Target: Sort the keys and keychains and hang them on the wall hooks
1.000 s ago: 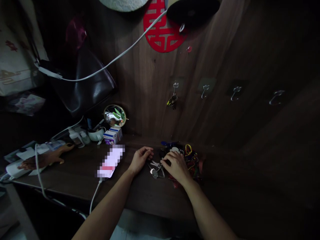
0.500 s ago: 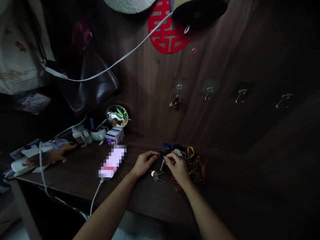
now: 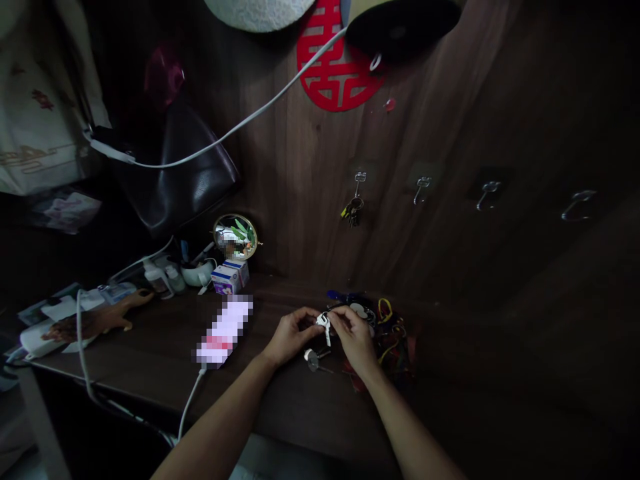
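A: Where are the keys [image 3: 326, 327]?
B: Between the two hands, just above the table [image 3: 295, 407]. Bits hang down, pale side to camera.
A: Fingers?
B: Left hand [image 3: 291, 338]: narrow pinch, thumb against the key heads. Right hand [image 3: 354, 337]: tips closed at the top of the bunch. Exact split of the grip — too small to tell.
A: Step?
B: I'd call it two-handed fingertip work on the bunch. Can't tell whether it's sorting, or fitting or freeing a key.
A: Next move calls for?
B: My read: one hand steadies the bunch, the other keeps a light, precise pinch. Dim light won't help.
A: Pose?
B: Forearms come in from the bottom corners and converge. Backs of the hands face up, wrists low, tips nearly meeting.
A: Nearby?
B: Grey disc [image 3: 313, 361] on the table, below the keys. Tangle of cords [image 3: 387, 337] just right of the right hand — snag risk, I'd say.
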`<state>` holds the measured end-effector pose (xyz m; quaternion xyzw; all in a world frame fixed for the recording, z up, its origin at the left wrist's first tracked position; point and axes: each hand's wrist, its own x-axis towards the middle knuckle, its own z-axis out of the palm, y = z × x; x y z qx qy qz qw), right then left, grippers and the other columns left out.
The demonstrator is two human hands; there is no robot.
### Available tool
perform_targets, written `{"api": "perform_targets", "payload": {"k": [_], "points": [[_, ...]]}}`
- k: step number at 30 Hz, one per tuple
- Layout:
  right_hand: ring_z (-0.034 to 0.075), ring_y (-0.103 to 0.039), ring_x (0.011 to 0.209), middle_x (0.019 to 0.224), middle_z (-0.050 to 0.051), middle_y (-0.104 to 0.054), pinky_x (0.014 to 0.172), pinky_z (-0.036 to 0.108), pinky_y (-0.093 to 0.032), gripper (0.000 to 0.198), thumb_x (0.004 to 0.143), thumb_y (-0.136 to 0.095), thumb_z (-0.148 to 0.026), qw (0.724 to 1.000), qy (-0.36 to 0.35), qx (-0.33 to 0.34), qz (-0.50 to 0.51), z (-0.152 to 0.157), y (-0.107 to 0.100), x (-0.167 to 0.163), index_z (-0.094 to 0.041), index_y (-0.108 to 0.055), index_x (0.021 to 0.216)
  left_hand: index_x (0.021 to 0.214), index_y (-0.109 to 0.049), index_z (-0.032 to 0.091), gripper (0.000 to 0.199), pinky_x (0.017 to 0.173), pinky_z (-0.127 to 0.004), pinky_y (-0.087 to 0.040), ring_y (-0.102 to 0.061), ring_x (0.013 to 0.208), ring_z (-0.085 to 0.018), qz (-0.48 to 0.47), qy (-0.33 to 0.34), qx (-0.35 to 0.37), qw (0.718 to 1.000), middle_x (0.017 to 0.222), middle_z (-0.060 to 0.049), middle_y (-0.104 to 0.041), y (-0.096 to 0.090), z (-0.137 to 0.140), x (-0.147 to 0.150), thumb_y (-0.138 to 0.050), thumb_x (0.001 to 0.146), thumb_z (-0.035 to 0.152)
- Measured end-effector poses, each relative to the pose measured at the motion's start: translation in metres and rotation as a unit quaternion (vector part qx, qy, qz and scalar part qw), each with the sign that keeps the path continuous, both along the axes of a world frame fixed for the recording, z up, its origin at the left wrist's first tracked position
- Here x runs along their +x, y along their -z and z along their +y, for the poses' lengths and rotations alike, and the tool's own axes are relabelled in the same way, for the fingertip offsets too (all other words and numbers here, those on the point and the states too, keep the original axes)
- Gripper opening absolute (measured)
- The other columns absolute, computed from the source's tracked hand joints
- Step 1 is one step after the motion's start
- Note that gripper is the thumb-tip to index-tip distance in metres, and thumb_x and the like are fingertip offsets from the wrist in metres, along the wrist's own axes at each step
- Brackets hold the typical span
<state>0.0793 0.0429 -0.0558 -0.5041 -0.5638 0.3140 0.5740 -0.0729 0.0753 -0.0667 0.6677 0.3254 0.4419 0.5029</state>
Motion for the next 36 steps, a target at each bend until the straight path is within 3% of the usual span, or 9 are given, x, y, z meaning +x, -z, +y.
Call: {"api": "perform_targets", "payload": {"k": [5, 10, 14, 18, 26, 32, 36], "points": [[0.014, -0.060, 0.062, 0.073, 0.000, -0.061, 0.057, 0.026, -0.048, 0.028, 0.071, -0.064, -0.038, 0.996, -0.049, -0.015, 0.067, 0.000, -0.004, -0.002, -0.022, -0.057, 0.093, 0.080, -0.065, 0.014, 0.029, 0.064, -0.023, -0.042, -0.055, 0.067, -0.013, -0.039, -0.026, -0.036, 0.998, 0.073, -0.001, -0.065, -0.005, 0.002, -0.001, -0.064, 0.073, 0.042], [0.013, -0.060, 0.067, 0.086, 0.002, -0.063, 0.059, 0.025, -0.049, 0.043, 0.067, -0.066, -0.023, 0.998, -0.056, 0.012, 0.018, 0.002, 0.005, -0.005, -0.023, -0.052, 0.108, 0.078, -0.064, 0.014, 0.029, 0.062, -0.022, -0.039, -0.050, 0.063, -0.011, -0.086, -0.029, -0.064, 0.994, 0.068, 0.001, -0.061, -0.008, 0.003, -0.001, -0.065, 0.072, 0.042], [0.014, -0.060, 0.069, 0.082, 0.001, -0.063, 0.061, 0.026, -0.050, 0.028, 0.073, -0.057, -0.022, 0.998, -0.013, 0.049, -0.049, 0.003, 0.009, -0.004, -0.023, -0.057, 0.102, 0.083, -0.066, 0.014, 0.031, 0.062, -0.022, -0.039, -0.049, 0.061, -0.011, -0.098, -0.005, -0.083, 0.992, 0.066, 0.001, -0.060, -0.009, 0.004, -0.001, -0.065, 0.072, 0.043], [0.013, -0.060, 0.061, 0.077, 0.001, -0.064, 0.058, 0.025, -0.050, 0.013, 0.077, -0.055, -0.027, 0.998, 0.017, 0.050, -0.038, 0.002, 0.006, -0.001, -0.021, -0.061, 0.086, 0.090, -0.067, 0.014, 0.034, 0.062, -0.023, -0.039, -0.051, 0.062, -0.011, -0.120, 0.015, -0.127, 0.984, 0.072, -0.001, -0.063, -0.009, 0.003, 0.000, -0.067, 0.070, 0.041], [0.011, -0.056, 0.049, 0.059, -0.002, -0.060, 0.044, 0.021, -0.044, 0.018, 0.074, -0.061, -0.036, 0.997, 0.031, 0.025, 0.069, 0.004, 0.002, 0.005, -0.019, -0.060, 0.080, 0.106, -0.062, 0.015, 0.044, 0.071, -0.026, -0.042, -0.057, 0.069, -0.012, -0.202, 0.051, -0.245, 0.947, 0.077, -0.003, -0.063, -0.011, 0.001, -0.002, -0.071, 0.068, 0.036], [0.012, -0.059, 0.053, 0.061, -0.001, -0.063, 0.047, 0.023, -0.047, 0.022, 0.070, -0.066, -0.040, 0.992, 0.016, 0.014, 0.121, 0.003, -0.002, 0.005, -0.020, -0.060, 0.076, 0.100, -0.064, 0.016, 0.045, 0.070, -0.023, -0.040, -0.053, 0.071, -0.011, -0.150, 0.046, -0.193, 0.969, 0.078, 0.000, -0.061, -0.013, -0.002, 0.000, -0.078, 0.060, 0.030], [0.013, -0.062, 0.058, 0.064, 0.001, -0.064, 0.052, 0.024, -0.049, 0.021, 0.072, -0.066, -0.038, 0.989, -0.004, 0.007, 0.147, 0.002, -0.001, 0.007, -0.019, -0.060, 0.080, 0.092, -0.065, 0.015, 0.036, 0.065, -0.022, -0.039, -0.051, 0.067, -0.010, -0.106, 0.019, -0.151, 0.983, 0.074, 0.000, -0.061, -0.013, -0.003, 0.001, -0.074, 0.064, 0.035]]}}
